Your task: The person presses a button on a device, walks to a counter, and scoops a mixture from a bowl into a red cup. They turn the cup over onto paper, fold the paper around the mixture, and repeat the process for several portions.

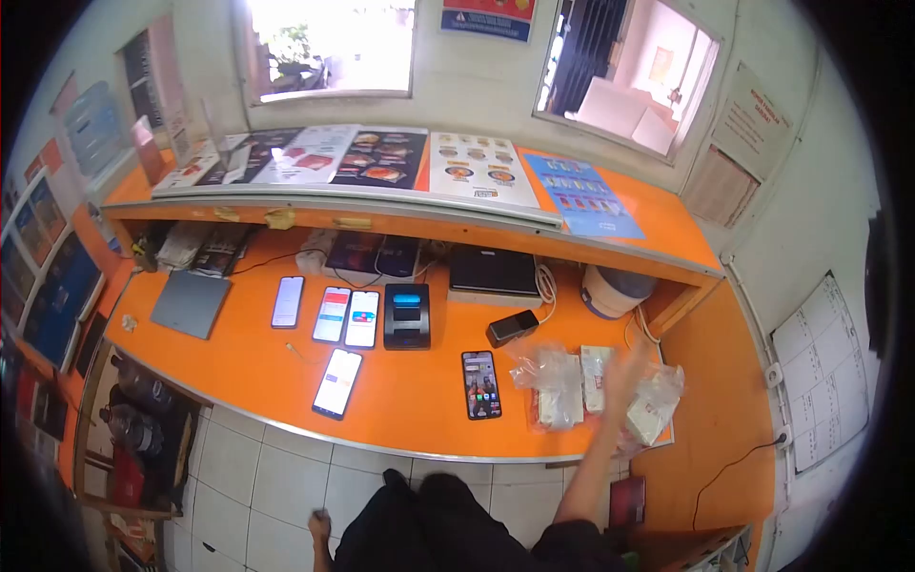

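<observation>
My right hand (623, 379) reaches over the right part of the orange counter (257, 381), and motion smears its fingers. It overlaps a white pack in plastic (595, 372) and is close to a clear plastic bag with pale packs (656, 405). Left of these lies another plastic-wrapped bundle of pale packs (558, 396). Down beside my legs hangs my left hand (320, 522), its fingers curled in; their inside is hidden. A phone with a lit home screen (481, 385) lies left of the bundles.
Several lit phones, one nearest the front edge (337, 384), lie left of a black receipt printer (407, 316). A small black device (513, 328) stands behind the packs. A closed grey laptop (191, 304) sits at left. The raised shelf (429, 212) with menu sheets overhangs the back.
</observation>
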The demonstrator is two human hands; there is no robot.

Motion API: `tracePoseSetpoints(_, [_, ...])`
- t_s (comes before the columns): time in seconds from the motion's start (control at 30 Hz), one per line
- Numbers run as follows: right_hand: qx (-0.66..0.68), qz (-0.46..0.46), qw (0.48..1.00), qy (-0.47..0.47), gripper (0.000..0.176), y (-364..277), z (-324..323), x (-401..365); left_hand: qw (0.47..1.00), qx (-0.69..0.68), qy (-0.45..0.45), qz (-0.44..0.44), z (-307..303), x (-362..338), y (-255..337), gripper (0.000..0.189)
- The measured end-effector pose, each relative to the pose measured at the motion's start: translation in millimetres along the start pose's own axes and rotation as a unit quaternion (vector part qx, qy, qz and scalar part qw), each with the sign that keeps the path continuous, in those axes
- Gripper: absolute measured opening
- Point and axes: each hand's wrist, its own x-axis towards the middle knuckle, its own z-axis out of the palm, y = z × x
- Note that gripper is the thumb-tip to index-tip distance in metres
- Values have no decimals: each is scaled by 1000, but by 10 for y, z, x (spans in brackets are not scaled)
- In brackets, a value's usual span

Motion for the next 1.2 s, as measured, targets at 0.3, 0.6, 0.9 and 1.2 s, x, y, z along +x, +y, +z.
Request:
tracePoseSetpoints(0.3, [-25, -57, 965, -257, 48, -1095, 2789, 1000, 982, -170, -71, 28, -452, 1330, 1319, 25])
tracePoseSetpoints(0.6, [-43, -111, 924, -364, 52, -974, 3184, 1047, 936, -70, -316, -137, 123, -74, 702, 24])
tracePoseSetpoints(0.9, [-22, -101, 909, -405, 50, -1028, 2712, 841, 944, 42, -292, -150, 190, -78, 901, 21])
tracePoseSetpoints(1.2, [19, -160, 885, -437, 50, -1259, 2684, 691, 953, -152, -240, -102, 270, 203, 1281, 27])
